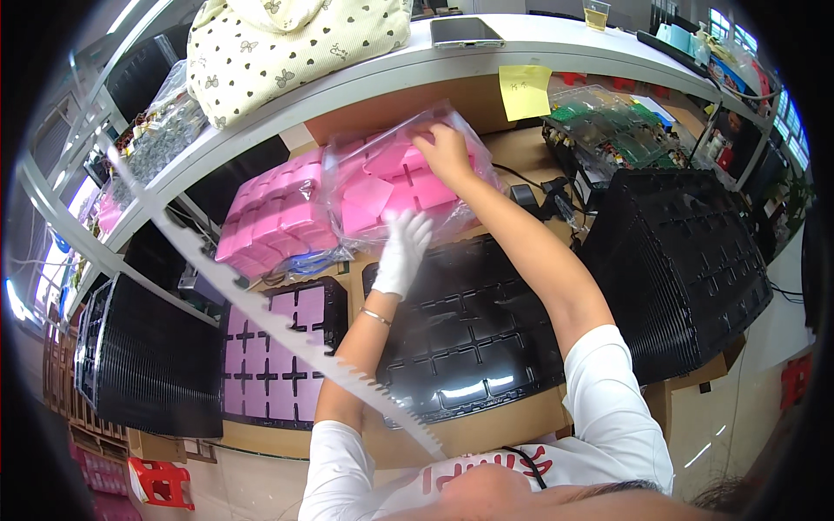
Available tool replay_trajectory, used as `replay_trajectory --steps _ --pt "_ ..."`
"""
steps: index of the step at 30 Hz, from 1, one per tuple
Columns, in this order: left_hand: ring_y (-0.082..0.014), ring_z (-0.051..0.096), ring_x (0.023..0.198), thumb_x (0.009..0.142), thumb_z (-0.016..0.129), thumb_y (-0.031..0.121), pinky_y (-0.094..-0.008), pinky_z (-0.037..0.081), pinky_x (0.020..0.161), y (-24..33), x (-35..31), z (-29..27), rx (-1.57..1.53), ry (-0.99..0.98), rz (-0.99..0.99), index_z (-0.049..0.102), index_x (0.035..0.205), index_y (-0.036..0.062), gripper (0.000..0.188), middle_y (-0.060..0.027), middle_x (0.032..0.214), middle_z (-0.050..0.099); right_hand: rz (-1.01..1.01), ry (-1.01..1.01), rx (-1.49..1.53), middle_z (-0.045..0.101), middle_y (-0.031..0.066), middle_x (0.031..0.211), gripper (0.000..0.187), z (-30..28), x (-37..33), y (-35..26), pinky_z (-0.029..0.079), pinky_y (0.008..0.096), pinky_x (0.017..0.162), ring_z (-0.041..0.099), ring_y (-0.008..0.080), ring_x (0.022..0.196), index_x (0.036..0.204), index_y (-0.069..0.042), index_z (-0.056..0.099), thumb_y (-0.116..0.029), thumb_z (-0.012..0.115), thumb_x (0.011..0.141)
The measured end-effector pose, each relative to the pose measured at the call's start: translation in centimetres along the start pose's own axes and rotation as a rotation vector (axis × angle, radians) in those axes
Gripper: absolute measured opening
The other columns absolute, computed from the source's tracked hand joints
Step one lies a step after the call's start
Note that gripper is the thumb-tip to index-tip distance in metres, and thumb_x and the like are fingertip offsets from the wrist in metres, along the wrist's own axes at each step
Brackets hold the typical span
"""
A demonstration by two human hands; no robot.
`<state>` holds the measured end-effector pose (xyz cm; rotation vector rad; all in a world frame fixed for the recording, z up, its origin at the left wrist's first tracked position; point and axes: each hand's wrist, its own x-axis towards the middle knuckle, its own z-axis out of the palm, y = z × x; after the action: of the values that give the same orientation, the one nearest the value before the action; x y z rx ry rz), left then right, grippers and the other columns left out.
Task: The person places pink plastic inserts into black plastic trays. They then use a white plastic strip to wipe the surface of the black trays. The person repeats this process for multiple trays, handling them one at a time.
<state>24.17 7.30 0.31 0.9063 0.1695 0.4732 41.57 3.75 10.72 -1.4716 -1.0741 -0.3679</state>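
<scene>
A clear plastic bag (334, 187) full of pink foam pieces (417, 193) lies past the trays. My right hand (445, 154), bare, is at the bag's far side, its fingers bent and closed on a pink foam piece; the fingertips are partly hidden. In a white glove, my left hand (405, 250) hovers by the near edge of the bag, fingers stretched out and holding nothing. Below both hands a black plastic tray (469, 321) with cross-shaped ridges lies flat. Left of it, another black tray (334, 304) has pink pieces (271, 352) in its compartments.
Pink foam blocks (278, 208) are stacked left of the bag. Tall stacks of black trays stand at the left (156, 356) and right (678, 269). A white shelf (539, 54) crosses above, bearing a patterned bag (295, 52) and a phone (466, 32). A pale toothed strip (287, 334) crosses the view.
</scene>
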Motion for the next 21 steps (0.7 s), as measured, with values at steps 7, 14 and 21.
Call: replay_trajectory --steps 7,14,21 --pt "-0.0207 0.056 0.092 0.072 0.054 0.083 -0.0314 0.049 0.081 3.1 -1.9 -1.8 -0.395 0.108 0.089 0.025 0.144 0.0020 0.112 -0.0129 0.122 0.051 -0.223 0.115 -0.021 0.065 0.0109 0.107 0.027 -4.8 -5.6 -8.0 0.043 0.0368 0.092 0.057 0.0266 0.105 0.099 -0.006 0.068 -0.027 0.073 0.083" --pt "-0.0125 0.049 0.074 0.079 0.064 0.070 -0.0260 0.044 0.067 4.5 -6.1 0.3 -0.333 0.282 0.152 0.046 0.120 0.0112 0.073 -0.0009 0.086 0.053 1.233 -0.128 1.176 0.061 0.0158 0.115 0.045 -8.9 -13.3 -4.3 0.044 0.0393 0.096 0.055 0.0269 0.109 0.122 -0.003 0.054 -0.031 0.069 0.090" --pt "-0.0004 0.051 0.057 0.090 0.071 0.025 -0.0155 0.043 0.052 4.7 -11.4 -4.0 0.054 0.308 0.017 0.064 0.096 0.0140 0.015 0.0068 0.080 0.062 0.934 -0.211 0.643 0.069 0.0071 0.097 0.026 -13.8 -18.5 -2.7 0.053 0.0278 0.080 0.067 0.0137 0.085 0.108 0.003 0.065 -0.014 0.069 0.089"
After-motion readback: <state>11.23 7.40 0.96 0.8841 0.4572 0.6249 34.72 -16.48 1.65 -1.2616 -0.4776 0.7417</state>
